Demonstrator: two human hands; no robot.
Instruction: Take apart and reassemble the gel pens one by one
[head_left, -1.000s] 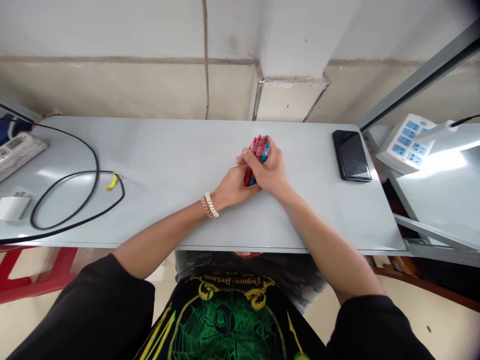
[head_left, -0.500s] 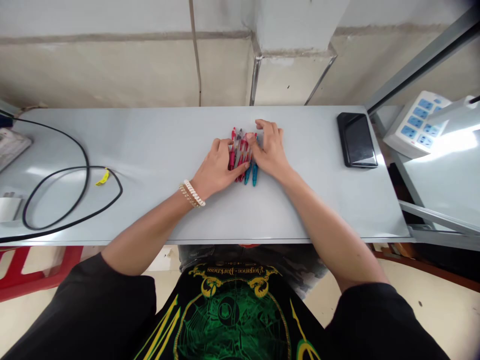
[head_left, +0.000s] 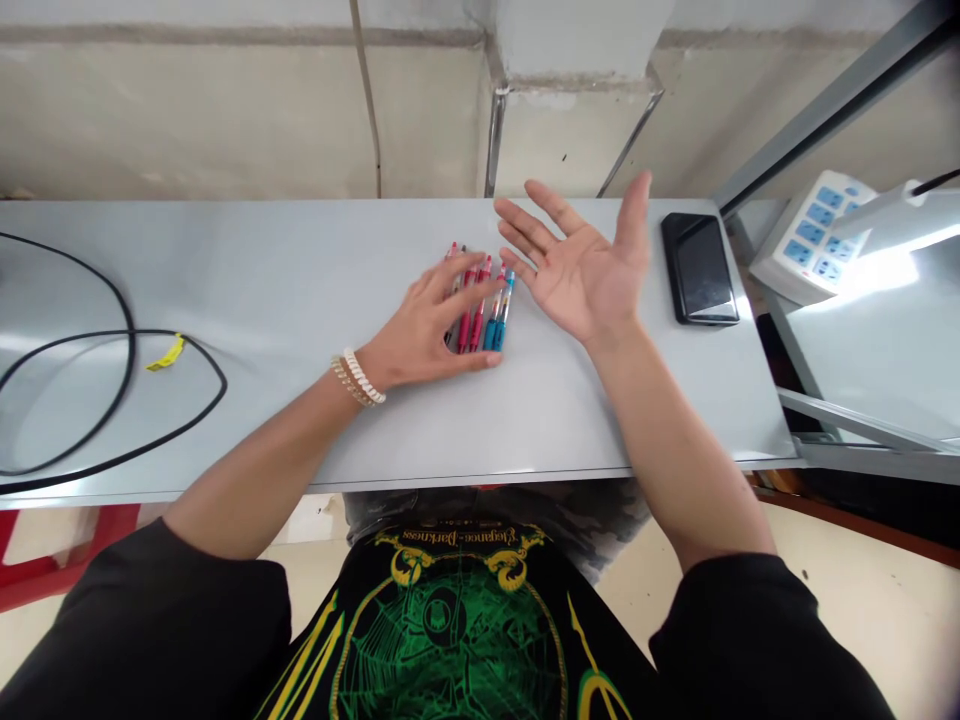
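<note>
Pens (head_left: 477, 328) are on the table (head_left: 570, 420), side by side in a short row under the left hand (head_left: 427, 325), coloured grips toward the person, blue ones at the right end. Change: a second ago both hands were clasped round the bunch; half a second ago they flanked it on the table. Now the right hand (head_left: 581, 270) is up and turned over, palm showing, fingers and thumb spread, nothing in it. Left is spread too, fingers reaching across the row, thumb by the near ends; no pinch visible, and can't tell if it's pressing down. My read: the bunch is out of the grip and down on the table, right hand is free, left alone is minding the row. Around: phone-like black slab (head_left: 701, 268) near the right edge, just past the right hand. Cable (head_left: 133, 331) looped at far left with a yellow tag (head_left: 166, 352), well apart from the pens. White socket block (head_left: 814, 235) beyond the metal bar (head_left: 817, 113), off to the right. None of those block the work. What does get in the way is the left hand itself: its fingers cover part of the row, so no sure pen count from here.
</note>
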